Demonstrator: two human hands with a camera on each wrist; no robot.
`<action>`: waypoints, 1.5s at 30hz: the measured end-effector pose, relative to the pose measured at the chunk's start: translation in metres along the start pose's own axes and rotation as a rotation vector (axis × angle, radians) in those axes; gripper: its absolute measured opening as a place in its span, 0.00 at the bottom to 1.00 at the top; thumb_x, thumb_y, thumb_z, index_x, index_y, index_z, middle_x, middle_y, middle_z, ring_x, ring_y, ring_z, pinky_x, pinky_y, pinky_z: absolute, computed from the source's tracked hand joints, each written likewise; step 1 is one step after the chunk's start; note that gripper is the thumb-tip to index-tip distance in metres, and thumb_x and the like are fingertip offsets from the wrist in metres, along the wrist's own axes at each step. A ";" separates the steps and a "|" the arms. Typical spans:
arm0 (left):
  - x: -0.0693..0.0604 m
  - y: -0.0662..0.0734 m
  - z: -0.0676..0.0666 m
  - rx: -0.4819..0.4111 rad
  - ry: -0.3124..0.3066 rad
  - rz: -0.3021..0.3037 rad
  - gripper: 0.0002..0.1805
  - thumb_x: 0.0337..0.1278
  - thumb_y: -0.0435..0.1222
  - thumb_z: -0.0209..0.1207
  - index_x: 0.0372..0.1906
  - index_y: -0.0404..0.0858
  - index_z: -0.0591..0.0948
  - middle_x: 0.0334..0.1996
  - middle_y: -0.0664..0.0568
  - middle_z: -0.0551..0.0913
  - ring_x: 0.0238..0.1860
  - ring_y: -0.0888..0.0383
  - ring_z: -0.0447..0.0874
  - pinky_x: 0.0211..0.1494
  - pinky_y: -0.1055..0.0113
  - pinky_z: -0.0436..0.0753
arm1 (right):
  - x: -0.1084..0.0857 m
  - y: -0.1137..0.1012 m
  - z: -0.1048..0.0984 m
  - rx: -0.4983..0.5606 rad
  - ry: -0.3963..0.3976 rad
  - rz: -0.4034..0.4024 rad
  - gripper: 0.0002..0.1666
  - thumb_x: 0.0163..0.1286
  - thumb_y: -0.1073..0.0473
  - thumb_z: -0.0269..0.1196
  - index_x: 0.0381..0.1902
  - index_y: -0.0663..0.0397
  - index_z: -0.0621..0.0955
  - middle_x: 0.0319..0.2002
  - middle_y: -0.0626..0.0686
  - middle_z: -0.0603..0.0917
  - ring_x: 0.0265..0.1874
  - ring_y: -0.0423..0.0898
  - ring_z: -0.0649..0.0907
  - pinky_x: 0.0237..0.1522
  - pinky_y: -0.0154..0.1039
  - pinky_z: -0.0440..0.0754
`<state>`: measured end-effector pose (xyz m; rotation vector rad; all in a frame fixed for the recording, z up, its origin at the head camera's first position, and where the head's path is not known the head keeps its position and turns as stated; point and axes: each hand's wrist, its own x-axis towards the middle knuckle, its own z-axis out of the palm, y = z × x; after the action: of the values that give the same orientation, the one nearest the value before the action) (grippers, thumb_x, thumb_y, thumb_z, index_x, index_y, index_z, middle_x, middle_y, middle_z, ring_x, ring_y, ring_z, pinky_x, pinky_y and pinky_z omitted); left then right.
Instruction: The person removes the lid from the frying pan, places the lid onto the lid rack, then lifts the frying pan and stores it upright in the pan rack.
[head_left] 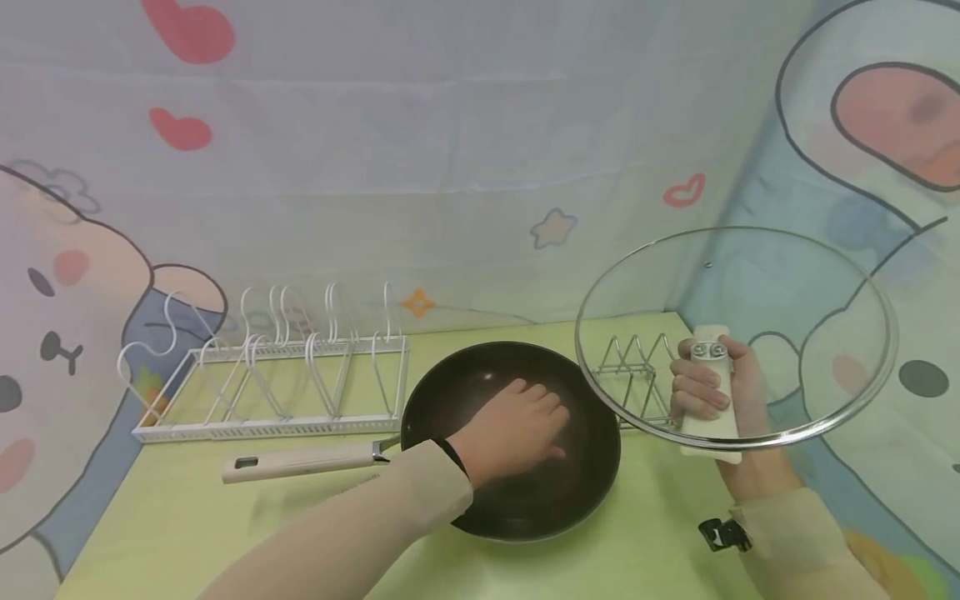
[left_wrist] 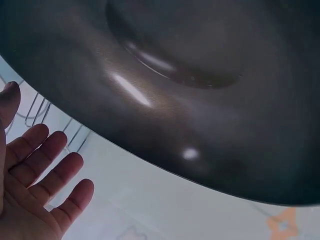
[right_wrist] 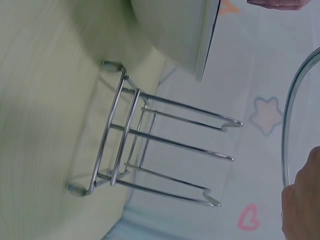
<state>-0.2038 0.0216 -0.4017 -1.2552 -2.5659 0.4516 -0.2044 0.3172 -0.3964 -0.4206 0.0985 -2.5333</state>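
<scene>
A dark frying pan (head_left: 517, 521) with a cream handle (head_left: 303, 462) pointing left stands on the light green table. Over its bowl is my left hand (head_left: 517, 425); the left wrist view shows that hand (left_wrist: 37, 185) with fingers apart and nothing in the palm, by the pan's rim (left_wrist: 135, 155). On the right, my right hand (head_left: 701, 387) grips the white handle (head_left: 712, 421) of a clear glass lid (head_left: 810, 333) with a metal rim. The lid is held up in the air, tilted. In the right wrist view only part of the right hand (right_wrist: 302, 200) shows beside the lid's rim.
A white wire rack (head_left: 262, 429) with curved dividers stands at the back left. Between pan and lid, a small silver wire rack (head_left: 637, 375) sits at the back right, partly seen through the glass. Printed cloth (head_left: 450, 167) hangs behind and at both sides.
</scene>
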 end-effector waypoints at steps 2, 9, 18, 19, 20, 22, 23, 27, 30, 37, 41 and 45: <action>0.004 0.003 0.001 -0.005 -0.002 0.005 0.23 0.72 0.63 0.60 0.55 0.52 0.82 0.50 0.64 0.84 0.54 0.60 0.82 0.56 0.65 0.76 | -0.001 -0.003 0.001 -0.011 0.003 -0.007 0.22 0.82 0.44 0.45 0.47 0.58 0.73 0.25 0.39 0.55 0.16 0.36 0.56 0.22 0.33 0.62; 0.018 0.009 0.003 -0.016 -0.009 0.008 0.25 0.75 0.64 0.56 0.60 0.51 0.80 0.54 0.63 0.83 0.58 0.60 0.81 0.60 0.64 0.77 | -0.005 -0.014 0.003 -0.023 0.027 0.005 0.21 0.80 0.45 0.46 0.48 0.58 0.72 0.25 0.40 0.55 0.17 0.37 0.56 0.23 0.34 0.62; 0.037 0.016 -0.002 -0.034 -0.014 0.000 0.26 0.77 0.64 0.54 0.63 0.50 0.79 0.57 0.62 0.83 0.60 0.60 0.80 0.64 0.64 0.78 | -0.011 -0.029 -0.001 -0.038 0.021 0.007 0.22 0.80 0.44 0.45 0.48 0.58 0.72 0.25 0.40 0.55 0.17 0.38 0.56 0.24 0.35 0.61; 0.039 0.017 -0.002 -0.036 -0.019 0.000 0.27 0.77 0.64 0.53 0.64 0.50 0.79 0.57 0.62 0.82 0.61 0.60 0.80 0.64 0.64 0.78 | -0.011 -0.031 -0.002 -0.038 0.022 0.005 0.22 0.80 0.44 0.46 0.48 0.58 0.72 0.25 0.40 0.55 0.17 0.38 0.57 0.24 0.35 0.61; 0.041 0.018 -0.002 -0.037 -0.023 0.000 0.27 0.77 0.64 0.53 0.64 0.50 0.78 0.58 0.62 0.82 0.62 0.60 0.80 0.64 0.64 0.78 | -0.011 -0.032 -0.002 -0.038 0.028 0.003 0.22 0.80 0.44 0.46 0.48 0.57 0.72 0.25 0.40 0.55 0.17 0.38 0.57 0.24 0.35 0.62; 0.044 0.019 -0.002 -0.036 -0.028 -0.004 0.28 0.78 0.64 0.53 0.66 0.50 0.78 0.62 0.61 0.82 0.64 0.60 0.80 0.66 0.64 0.78 | -0.012 -0.036 -0.003 -0.043 0.046 -0.010 0.21 0.80 0.44 0.46 0.47 0.57 0.71 0.25 0.40 0.56 0.17 0.38 0.56 0.23 0.35 0.62; 0.045 0.019 -0.001 -0.035 -0.027 -0.008 0.29 0.78 0.64 0.52 0.67 0.50 0.78 0.63 0.61 0.82 0.65 0.60 0.79 0.67 0.63 0.78 | -0.012 -0.037 -0.003 -0.045 0.055 -0.014 0.21 0.80 0.44 0.46 0.47 0.56 0.71 0.25 0.40 0.56 0.17 0.37 0.56 0.23 0.35 0.62; 0.050 0.020 0.001 -0.035 -0.024 -0.024 0.30 0.79 0.63 0.52 0.70 0.49 0.76 0.67 0.60 0.80 0.67 0.60 0.78 0.68 0.63 0.78 | -0.011 -0.042 -0.003 -0.069 0.077 -0.032 0.22 0.82 0.43 0.43 0.47 0.56 0.71 0.25 0.40 0.56 0.18 0.38 0.56 0.23 0.36 0.62; 0.055 0.020 0.001 -0.058 -0.023 -0.033 0.30 0.79 0.62 0.51 0.72 0.49 0.74 0.68 0.60 0.79 0.69 0.60 0.77 0.70 0.63 0.77 | -0.012 -0.046 -0.004 -0.080 0.063 -0.028 0.23 0.81 0.43 0.42 0.47 0.57 0.70 0.25 0.41 0.56 0.18 0.38 0.56 0.23 0.36 0.62; 0.066 0.025 -0.003 -0.097 -0.027 -0.038 0.34 0.80 0.62 0.50 0.78 0.49 0.69 0.75 0.59 0.74 0.74 0.59 0.74 0.75 0.62 0.75 | -0.013 -0.056 -0.004 -0.103 0.063 -0.042 0.25 0.83 0.42 0.41 0.47 0.58 0.71 0.24 0.42 0.57 0.18 0.39 0.57 0.23 0.36 0.61; 0.071 0.029 -0.003 -0.090 -0.020 -0.038 0.34 0.80 0.62 0.51 0.78 0.49 0.69 0.75 0.60 0.73 0.74 0.59 0.74 0.74 0.63 0.76 | -0.012 -0.060 -0.004 -0.113 0.047 -0.039 0.24 0.82 0.43 0.41 0.46 0.59 0.70 0.24 0.43 0.56 0.18 0.39 0.56 0.23 0.36 0.60; 0.076 0.033 -0.002 -0.085 -0.023 -0.041 0.35 0.80 0.62 0.51 0.79 0.49 0.68 0.77 0.59 0.71 0.75 0.59 0.73 0.73 0.63 0.76 | -0.010 -0.063 -0.005 -0.118 0.025 -0.032 0.23 0.81 0.45 0.41 0.44 0.60 0.70 0.24 0.43 0.56 0.18 0.39 0.55 0.24 0.35 0.59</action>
<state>-0.2250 0.1011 -0.4058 -1.2292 -2.6506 0.3536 -0.2308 0.3753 -0.3935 -0.4401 0.2542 -2.5726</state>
